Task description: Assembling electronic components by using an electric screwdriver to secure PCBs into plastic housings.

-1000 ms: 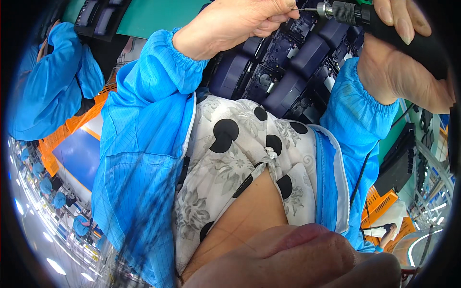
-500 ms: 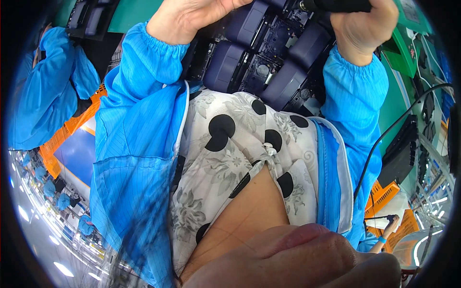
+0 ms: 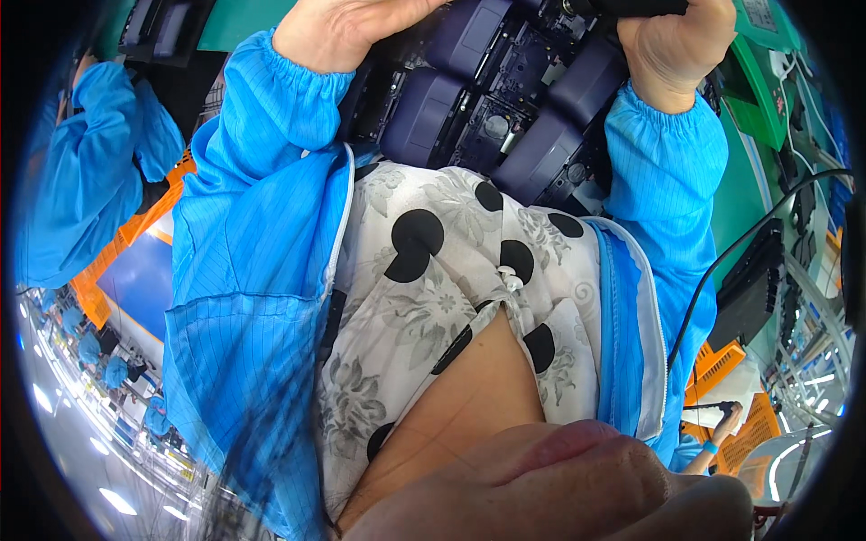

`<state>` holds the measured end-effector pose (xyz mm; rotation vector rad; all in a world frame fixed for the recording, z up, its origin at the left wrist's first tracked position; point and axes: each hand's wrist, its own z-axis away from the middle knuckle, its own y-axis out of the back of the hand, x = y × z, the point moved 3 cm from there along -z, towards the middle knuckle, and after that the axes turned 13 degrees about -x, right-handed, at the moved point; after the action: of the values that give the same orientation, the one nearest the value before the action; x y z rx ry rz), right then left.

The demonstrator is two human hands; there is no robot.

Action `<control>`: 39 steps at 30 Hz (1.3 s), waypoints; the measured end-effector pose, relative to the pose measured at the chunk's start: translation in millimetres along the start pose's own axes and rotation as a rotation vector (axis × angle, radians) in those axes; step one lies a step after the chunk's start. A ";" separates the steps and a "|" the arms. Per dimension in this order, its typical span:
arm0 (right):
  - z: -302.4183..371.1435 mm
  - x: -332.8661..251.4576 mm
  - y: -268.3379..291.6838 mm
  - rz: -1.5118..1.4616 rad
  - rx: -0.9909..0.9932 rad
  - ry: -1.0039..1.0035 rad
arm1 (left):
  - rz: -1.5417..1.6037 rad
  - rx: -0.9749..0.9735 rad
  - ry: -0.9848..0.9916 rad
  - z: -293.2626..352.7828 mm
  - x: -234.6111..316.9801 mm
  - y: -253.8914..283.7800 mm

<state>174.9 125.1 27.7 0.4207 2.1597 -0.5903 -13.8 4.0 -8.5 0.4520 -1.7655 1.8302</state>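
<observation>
- Overall, clock positions run from the view's centre, 12 at the upper edge.
- Right hand [image 3: 677, 50], between 1 and 2 o'clock: closed around a black, cylindrical hand tool [image 3: 631, 7], whose nose points toward 9.
- Left hand [image 3: 356, 27], between 11 and 12: fingertips cut off by the upper edge; opening and contents cannot be told.
- Dark-purple, rounded plastic housings [image 3: 419, 117] and open black mechanisms with small metal fittings [image 3: 528, 68] lie between 12 and 1, between the hands.
- Thin black cable [image 3: 722, 252] arcs at 3, outside the right sleeve.
- Judgement: good handling calls for the tool's nose clear of the glossy housings, left fingers off its axis, wrist steady, cable slack and both elasticated blue cuffs [image 3: 302, 68] away from the mechanisms.
</observation>
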 end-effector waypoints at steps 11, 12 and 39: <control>6.3 6.6 -8.7 0.108 -0.084 -0.208 | -0.028 0.045 0.050 -3.1 -19.9 0.0; 5.2 2.4 -13.5 0.164 -0.025 -0.199 | -0.011 0.025 0.040 -1.1 -23.0 0.8; -29.3 -70.6 -22.2 -0.286 0.040 0.135 | -0.222 -0.168 0.052 12.0 -26.4 -17.6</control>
<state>187.3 116.1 105.8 0.1774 2.3606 -0.7836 16.0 -12.2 -9.1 0.5070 -1.7416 1.5149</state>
